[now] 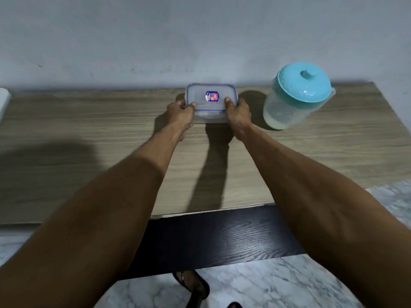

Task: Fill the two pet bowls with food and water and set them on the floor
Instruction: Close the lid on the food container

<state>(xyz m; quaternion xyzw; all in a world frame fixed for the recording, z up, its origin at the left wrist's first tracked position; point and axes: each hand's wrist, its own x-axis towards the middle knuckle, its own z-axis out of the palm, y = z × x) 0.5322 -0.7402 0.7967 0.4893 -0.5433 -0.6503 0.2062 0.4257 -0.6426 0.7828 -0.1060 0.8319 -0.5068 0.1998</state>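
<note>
A pale wood-grain worktop (pixel 289 156) stands against a bluish wall, above marbled floor. Between the left hand (pixel 180 114) and right hand (pixel 238 115), both clamped on its ends, sits a clear rectangular container (pixel 211 103) with a blue-rimmed lid; its sticker is unreadable. Right of the right hand stands a frosted, teal-lidded jug (pixel 295 96).
</note>
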